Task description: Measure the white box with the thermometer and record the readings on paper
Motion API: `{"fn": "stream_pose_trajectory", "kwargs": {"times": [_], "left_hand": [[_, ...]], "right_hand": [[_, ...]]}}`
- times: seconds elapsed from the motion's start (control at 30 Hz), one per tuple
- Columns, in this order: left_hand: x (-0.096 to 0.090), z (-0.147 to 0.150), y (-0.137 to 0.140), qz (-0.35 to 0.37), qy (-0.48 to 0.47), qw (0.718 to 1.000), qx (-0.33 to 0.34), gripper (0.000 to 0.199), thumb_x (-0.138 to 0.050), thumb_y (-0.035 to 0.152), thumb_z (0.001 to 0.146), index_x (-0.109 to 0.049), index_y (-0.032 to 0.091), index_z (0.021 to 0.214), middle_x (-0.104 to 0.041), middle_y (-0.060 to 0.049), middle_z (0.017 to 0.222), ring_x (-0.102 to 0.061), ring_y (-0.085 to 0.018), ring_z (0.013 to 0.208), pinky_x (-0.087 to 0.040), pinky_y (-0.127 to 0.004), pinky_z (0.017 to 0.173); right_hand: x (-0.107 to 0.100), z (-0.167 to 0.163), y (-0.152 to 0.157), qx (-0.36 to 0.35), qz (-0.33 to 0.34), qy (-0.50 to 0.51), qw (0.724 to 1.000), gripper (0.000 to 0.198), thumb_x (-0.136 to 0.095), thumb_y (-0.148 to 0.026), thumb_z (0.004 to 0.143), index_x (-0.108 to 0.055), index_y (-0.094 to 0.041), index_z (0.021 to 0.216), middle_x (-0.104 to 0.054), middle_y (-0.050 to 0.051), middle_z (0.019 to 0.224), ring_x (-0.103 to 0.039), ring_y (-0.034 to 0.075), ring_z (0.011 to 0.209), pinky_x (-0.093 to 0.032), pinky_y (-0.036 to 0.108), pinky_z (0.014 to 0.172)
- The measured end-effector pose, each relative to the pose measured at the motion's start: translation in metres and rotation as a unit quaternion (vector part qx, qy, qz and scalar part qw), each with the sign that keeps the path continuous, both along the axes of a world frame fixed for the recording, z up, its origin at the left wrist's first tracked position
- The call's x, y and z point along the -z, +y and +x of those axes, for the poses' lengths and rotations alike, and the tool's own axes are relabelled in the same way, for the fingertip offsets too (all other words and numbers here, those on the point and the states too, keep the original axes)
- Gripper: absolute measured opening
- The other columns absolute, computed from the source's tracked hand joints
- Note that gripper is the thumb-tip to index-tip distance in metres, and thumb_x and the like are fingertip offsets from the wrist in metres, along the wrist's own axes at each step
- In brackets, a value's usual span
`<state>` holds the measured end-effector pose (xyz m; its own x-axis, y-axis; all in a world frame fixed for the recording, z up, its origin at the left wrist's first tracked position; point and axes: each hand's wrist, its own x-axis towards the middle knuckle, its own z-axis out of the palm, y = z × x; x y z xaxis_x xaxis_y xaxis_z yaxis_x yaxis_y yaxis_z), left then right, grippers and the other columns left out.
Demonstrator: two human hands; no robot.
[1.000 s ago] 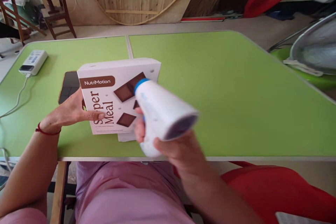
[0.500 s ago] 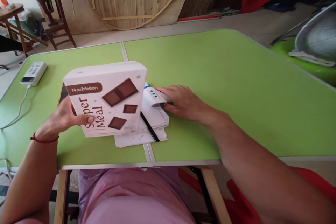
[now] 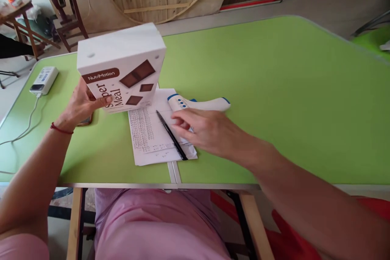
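Note:
My left hand (image 3: 82, 103) grips a white NutriMotion Super Meal box (image 3: 124, 71) by its left side, thumb across the printed front. The box is raised and tilted above the table. Over the right part of some handwritten papers (image 3: 149, 130) hovers my right hand (image 3: 204, 130), its fingers loosely curled and a little apart, holding nothing. Just left of its fingertips, a black pen (image 3: 171, 134) lies slantwise on the sheets. A white and blue infrared thermometer (image 3: 201, 104) rests beyond the hand, partly on the papers.
The green folding table (image 3: 258, 89) has a metal edge along the front. A phone (image 3: 86, 120) shows partly beneath my left wrist. At the left sits a white power strip (image 3: 44, 80) with a cable (image 3: 30, 115). A wooden chair (image 3: 68, 12) stands beyond the table.
My left hand has lifted the box up and away, uncovering more of the papers. My right hand has let go of the thermometer and come nearer the pen.

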<state>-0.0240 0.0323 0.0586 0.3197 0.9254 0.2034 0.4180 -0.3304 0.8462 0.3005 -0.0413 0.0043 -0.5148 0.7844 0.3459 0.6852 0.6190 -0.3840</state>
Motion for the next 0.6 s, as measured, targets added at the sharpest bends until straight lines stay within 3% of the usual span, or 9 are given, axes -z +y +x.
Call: {"fn": "stream_pose_trajectory", "kwargs": {"times": [0.13,0.23,0.3,0.4,0.5,0.53,0.6], "left_hand": [[0.016,-0.002,0.003,-0.007,0.038,0.999,0.021,0.079,-0.085,0.063,0.07,-0.055,0.017,0.127,-0.071,-0.011,0.119,-0.069,-0.029,0.108,-0.059,-0.039,0.086],[0.015,-0.008,-0.007,0.011,0.13,0.991,0.001,0.086,-0.081,0.071,0.071,-0.049,0.021,0.133,-0.069,-0.004,0.114,-0.067,-0.023,0.095,-0.056,-0.035,0.078],[0.012,-0.012,-0.016,0.045,0.24,0.969,-0.03,0.09,-0.084,0.069,0.069,-0.046,0.024,0.136,-0.067,-0.001,0.107,-0.065,-0.023,0.096,-0.053,-0.035,0.08],[0.008,-0.013,-0.033,0.114,0.39,0.91,-0.086,0.061,-0.082,0.065,0.072,-0.062,0.021,0.109,-0.065,-0.006,0.085,-0.065,-0.033,0.096,-0.05,-0.039,0.076],[0.007,0.001,-0.05,0.094,0.501,0.86,-0.002,0.042,-0.069,0.061,0.085,-0.065,0.02,0.083,-0.059,-0.005,0.062,-0.067,-0.031,0.074,-0.046,-0.035,0.065],[0.006,0.008,-0.055,0.078,0.519,0.849,0.053,0.037,-0.065,0.057,0.09,-0.067,0.02,0.087,-0.061,-0.005,0.063,-0.066,-0.027,0.068,-0.043,-0.032,0.061],[0.005,0.024,-0.064,0.06,0.518,0.838,0.161,0.028,-0.06,0.04,0.097,-0.067,0.021,0.117,-0.071,-0.005,0.075,-0.067,-0.023,0.069,-0.037,-0.027,0.056]], "right_hand": [[0.011,-0.027,-0.005,0.066,0.004,-0.097,0.993,0.018,-0.057,-0.026,0.093,-0.069,-0.013,0.1,-0.071,0.013,0.078,-0.059,0.021,0.06,-0.036,0.031,0.049],[0.018,-0.027,-0.006,0.081,-0.009,-0.071,0.994,0.03,-0.049,-0.017,0.092,-0.069,-0.013,0.114,-0.071,0.012,0.081,-0.057,0.02,0.058,-0.036,0.032,0.049],[0.018,-0.02,-0.008,0.06,-0.032,-0.004,0.998,0.035,-0.046,-0.017,0.091,-0.068,-0.017,0.118,-0.071,0.01,0.083,-0.057,0.019,0.059,-0.043,0.033,0.052],[0.014,-0.011,-0.012,0.002,-0.089,0.128,0.988,0.035,-0.044,-0.02,0.094,-0.065,-0.02,0.123,-0.071,0.008,0.093,-0.065,0.021,0.076,-0.056,0.038,0.07],[0.012,-0.012,-0.019,-0.033,-0.156,0.251,0.955,0.039,-0.056,-0.025,0.092,-0.055,-0.021,0.13,-0.067,0.007,0.098,-0.067,0.022,0.093,-0.058,0.04,0.08],[0.013,-0.015,-0.02,-0.034,-0.165,0.296,0.94,0.039,-0.063,-0.027,0.089,-0.054,-0.023,0.127,-0.065,0.005,0.094,-0.067,0.021,0.089,-0.058,0.038,0.077],[0.015,-0.023,-0.023,-0.014,-0.161,0.385,0.909,0.028,-0.073,-0.032,0.087,-0.058,-0.026,0.109,-0.061,-0.001,0.08,-0.062,0.016,0.073,-0.054,0.032,0.067]]}}
